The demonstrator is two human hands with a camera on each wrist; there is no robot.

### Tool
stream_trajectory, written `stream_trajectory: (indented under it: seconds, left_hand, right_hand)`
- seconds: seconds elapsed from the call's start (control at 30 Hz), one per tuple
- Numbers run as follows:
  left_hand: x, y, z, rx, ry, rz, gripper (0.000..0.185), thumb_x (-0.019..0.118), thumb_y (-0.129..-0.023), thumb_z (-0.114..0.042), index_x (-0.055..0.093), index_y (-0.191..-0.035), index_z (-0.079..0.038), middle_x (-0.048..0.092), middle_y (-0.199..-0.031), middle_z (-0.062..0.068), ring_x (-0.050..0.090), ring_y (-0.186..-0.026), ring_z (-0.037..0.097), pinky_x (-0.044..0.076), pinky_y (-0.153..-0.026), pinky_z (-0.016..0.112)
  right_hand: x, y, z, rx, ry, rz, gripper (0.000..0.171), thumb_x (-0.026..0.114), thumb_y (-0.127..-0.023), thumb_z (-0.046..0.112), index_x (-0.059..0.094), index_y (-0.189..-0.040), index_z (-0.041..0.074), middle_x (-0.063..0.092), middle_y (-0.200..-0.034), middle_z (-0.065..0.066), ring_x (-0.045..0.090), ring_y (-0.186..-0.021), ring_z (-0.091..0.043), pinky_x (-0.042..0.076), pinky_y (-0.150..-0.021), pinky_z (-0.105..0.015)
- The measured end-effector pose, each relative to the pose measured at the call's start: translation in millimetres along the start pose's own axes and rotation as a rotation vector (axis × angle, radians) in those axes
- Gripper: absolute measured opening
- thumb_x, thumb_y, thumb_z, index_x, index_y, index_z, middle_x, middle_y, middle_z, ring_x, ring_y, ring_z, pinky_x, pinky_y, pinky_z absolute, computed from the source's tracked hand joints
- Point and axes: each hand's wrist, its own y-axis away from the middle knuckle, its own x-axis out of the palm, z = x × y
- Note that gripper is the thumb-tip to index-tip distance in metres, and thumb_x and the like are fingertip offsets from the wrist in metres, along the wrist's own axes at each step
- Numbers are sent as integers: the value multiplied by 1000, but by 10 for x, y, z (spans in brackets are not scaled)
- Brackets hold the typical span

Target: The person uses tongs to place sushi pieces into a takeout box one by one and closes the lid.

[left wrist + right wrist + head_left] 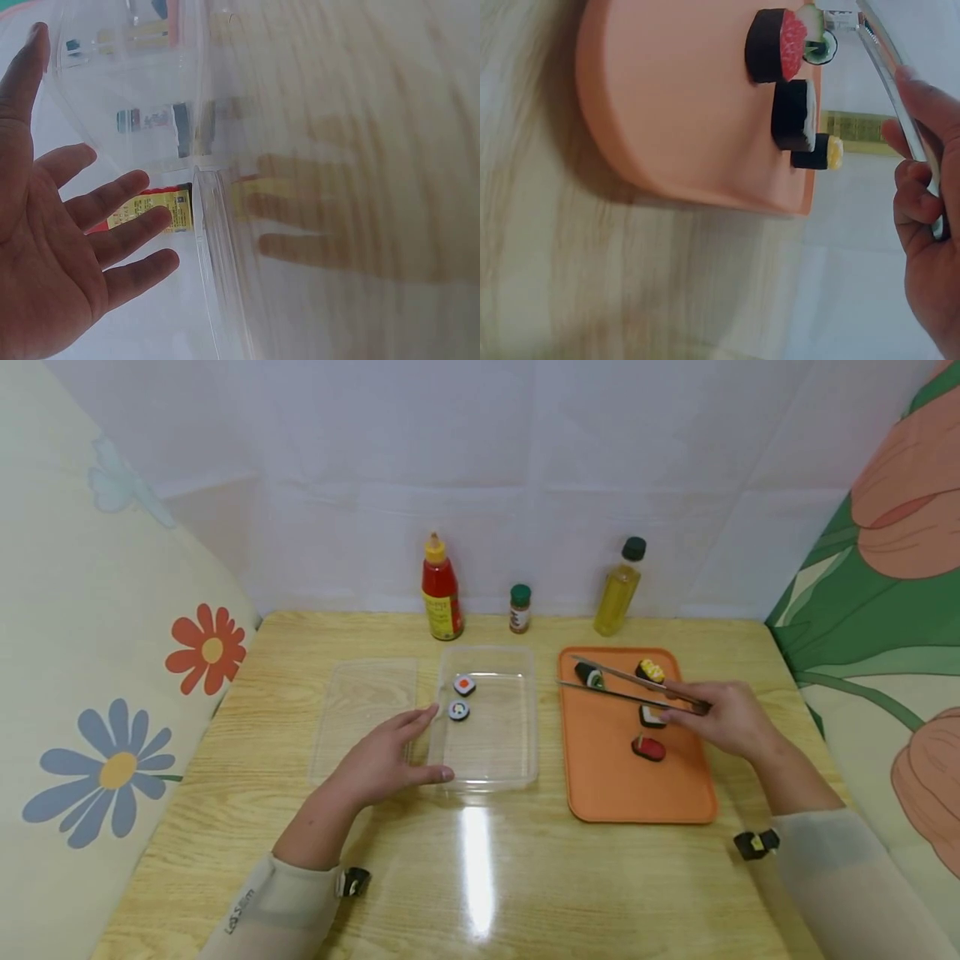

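My right hand (727, 718) grips metal tongs (630, 677) above the orange tray (607, 785). The tongs' two arms are spread, and between their tips in the head view is a black-wrapped sushi roll (589, 676) with a green centre. On the tray's right half are a yellow-topped sushi (650, 672), a white-topped one (652, 717) and a red-topped one (648, 748). My left hand (382, 760), fingers spread, is at the left side of a clear plastic box (487, 779). Inside the box sit a red-centred roll (464, 685) and a second round roll (458, 710).
A clear lid (360, 681) lies left of the box, partly behind my left hand. Along the back of the table stand a red sauce bottle (441, 597), a small green-capped spice jar (520, 608) and an oil bottle (618, 593). A white cloth hangs behind them.
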Motion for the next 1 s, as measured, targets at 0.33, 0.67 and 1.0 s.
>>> stream_trajectory:
  seconds: [0.33, 0.67, 1.0]
  left_hand:
    - [3, 2, -5, -5, 9, 1, 114, 77, -75, -76, 30, -165, -23, 37, -163, 17, 37, -147, 45, 35, -114, 65]
    - [11, 2, -2, -19, 15, 8, 114, 77, -75, -76, 30, -166, -24, 36, -164, 16, 36, -148, 45, 33, -115, 65]
    - [3, 10, -4, -12, 8, 4, 114, 76, -76, -77, 30, -166, -24, 37, -164, 17, 36, -148, 45, 33, -116, 65]
  right_hand:
    - [-3, 66, -82, 84, 15, 35, 46, 87, -86, 22, 75, -127, 4, 59, -66, 7, 38, -49, -5, 35, -45, -25]
    - [37, 114, -154, 111, 25, 55, 47, 86, -88, 21, 73, -127, 1, 62, -66, 5, 43, -50, -6, 38, -44, -25]
    - [48, 128, -158, 119, 24, 49, 40, 85, -89, 17, 75, -123, -2, 77, -98, -21, 57, -59, -6, 48, -50, -25]
